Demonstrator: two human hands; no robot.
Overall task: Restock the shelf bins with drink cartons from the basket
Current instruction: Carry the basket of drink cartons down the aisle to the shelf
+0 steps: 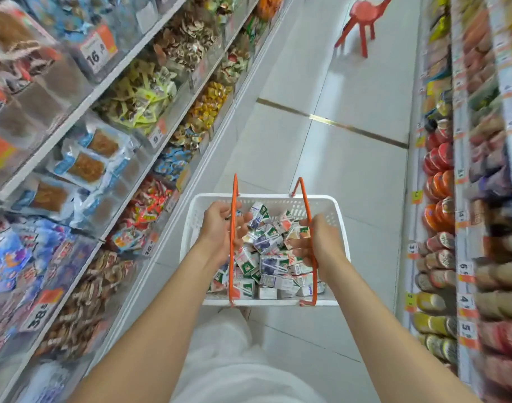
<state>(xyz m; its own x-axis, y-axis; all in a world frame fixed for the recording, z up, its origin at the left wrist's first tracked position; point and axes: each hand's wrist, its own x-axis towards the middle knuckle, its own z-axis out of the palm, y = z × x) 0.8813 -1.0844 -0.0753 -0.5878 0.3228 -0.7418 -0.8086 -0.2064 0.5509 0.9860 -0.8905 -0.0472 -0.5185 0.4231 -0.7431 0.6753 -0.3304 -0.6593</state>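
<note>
Closing the loosely open left hand [218,228] round the orange handle [232,271] seems best before lifting the white basket [266,196]; whether the right hand [321,248] grips, I cannot tell.

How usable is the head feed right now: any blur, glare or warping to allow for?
Head view: basket and cartons in the centre are fairly sharp; left shelves and right shelves smear with motion blur; the wide lens bows the shelf edges; soft glare on the floor by the stool; light is even, no hard shadows.
</note>
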